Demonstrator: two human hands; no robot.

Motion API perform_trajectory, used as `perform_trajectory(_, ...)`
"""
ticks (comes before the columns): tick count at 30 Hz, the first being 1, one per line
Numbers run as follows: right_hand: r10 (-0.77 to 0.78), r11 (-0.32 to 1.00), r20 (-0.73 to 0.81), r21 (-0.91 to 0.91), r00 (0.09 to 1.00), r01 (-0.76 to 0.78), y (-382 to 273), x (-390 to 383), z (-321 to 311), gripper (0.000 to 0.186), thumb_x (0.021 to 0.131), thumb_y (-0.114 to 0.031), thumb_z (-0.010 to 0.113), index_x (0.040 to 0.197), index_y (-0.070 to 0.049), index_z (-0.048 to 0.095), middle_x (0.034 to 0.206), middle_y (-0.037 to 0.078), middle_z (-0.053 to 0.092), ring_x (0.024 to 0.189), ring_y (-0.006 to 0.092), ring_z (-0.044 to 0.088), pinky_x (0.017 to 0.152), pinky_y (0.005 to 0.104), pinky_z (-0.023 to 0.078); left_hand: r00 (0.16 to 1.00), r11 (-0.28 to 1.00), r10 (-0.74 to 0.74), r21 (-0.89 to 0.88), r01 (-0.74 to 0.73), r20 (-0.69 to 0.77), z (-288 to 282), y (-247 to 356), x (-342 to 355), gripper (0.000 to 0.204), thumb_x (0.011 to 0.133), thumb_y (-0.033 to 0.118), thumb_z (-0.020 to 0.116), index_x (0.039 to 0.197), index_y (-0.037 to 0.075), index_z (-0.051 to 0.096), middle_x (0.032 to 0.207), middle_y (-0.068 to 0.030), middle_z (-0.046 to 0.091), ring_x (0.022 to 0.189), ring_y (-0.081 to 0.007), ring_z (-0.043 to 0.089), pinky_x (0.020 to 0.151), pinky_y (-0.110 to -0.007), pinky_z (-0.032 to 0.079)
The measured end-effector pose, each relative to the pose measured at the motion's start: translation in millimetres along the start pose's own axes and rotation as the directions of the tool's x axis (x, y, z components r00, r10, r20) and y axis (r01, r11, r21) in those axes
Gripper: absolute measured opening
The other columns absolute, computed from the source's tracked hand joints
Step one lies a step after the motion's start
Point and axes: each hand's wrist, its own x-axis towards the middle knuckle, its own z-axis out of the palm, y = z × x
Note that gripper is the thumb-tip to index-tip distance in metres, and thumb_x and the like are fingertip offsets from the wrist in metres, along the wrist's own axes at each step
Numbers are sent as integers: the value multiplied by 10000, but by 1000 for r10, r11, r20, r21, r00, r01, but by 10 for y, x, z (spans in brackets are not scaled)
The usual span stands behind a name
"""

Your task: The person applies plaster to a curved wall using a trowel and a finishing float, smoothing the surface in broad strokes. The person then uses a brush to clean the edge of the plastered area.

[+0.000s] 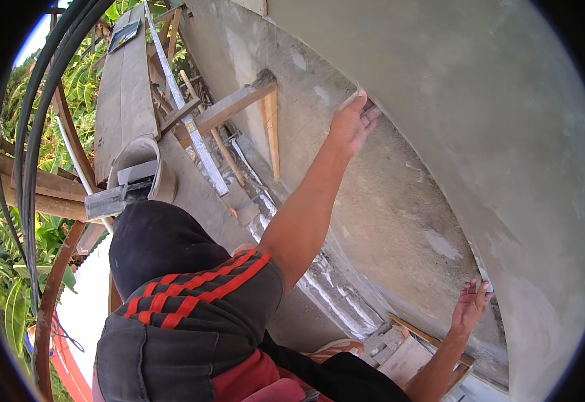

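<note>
My left hand (355, 122) reaches up to the curved lower edge of a smooth grey surface (480, 120), thumb at the edge and fingers apart. My right hand (470, 308) is lower right, fingers loosely bent and apart, its fingertips at the same edge beside a narrow pale strip (481, 271); whether it grips that strip is unclear. Behind both hands is a rougher, patchy grey-brown surface (406, 214). My left sleeve, dark with red stripes, fills the lower left beside a black cloth-covered shape (155, 234).
A bucket (161, 184) with flat tools, planks (121, 100), a long straightedge (205, 154) and timber braces (270, 141) lie left and centre. A white-smeared ledge (332, 301) runs along the bottom. Black cables (27, 161) hang at far left before green plants.
</note>
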Motion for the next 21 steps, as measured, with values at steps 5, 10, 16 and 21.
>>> perform_trajectory(5,1,1000,-36,9,999,-1,-33,6,-130,318,1031,-253,740,1285,-164,571,1187,-18,663,1026,158,665,855,315,524,999,999,-35,37,34,15,33,-72,-23,360,1092,342,620,1378,129,571,1271,-33,601,1163,-197,612,1071,-415,401)
perform_trajectory(10,14,1000,-26,-19,1000,-15,-73,14,-237,327,1031,-274,739,1298,-164,585,1218,-19,667,1030,159,658,848,310,522,1000,999,-14,36,14,13,67,-157,-46,395,1097,339,612,1412,108,556,1258,-33,592,1161,-203,613,1069,-415,405)
perform_trajectory(16,18,1000,-2,-6,1000,-18,-91,16,-338,350,1034,-273,734,1331,-156,591,1268,-9,668,1043,160,653,851,314,524,1000,998,-25,55,24,16,100,-196,-111,505,1095,351,614,1501,77,488,1320,-57,563,1221,-234,594,1142,-448,372)
perform_trajectory(21,34,999,-66,-26,997,-36,-149,-112,-559,348,1038,-260,729,1339,-155,591,1274,-5,668,1058,168,658,864,320,527,998,998,-43,45,41,47,96,-365,-252,612,1091,360,622,1574,57,400,1385,-79,528,1274,-260,563,1235,-492,285)
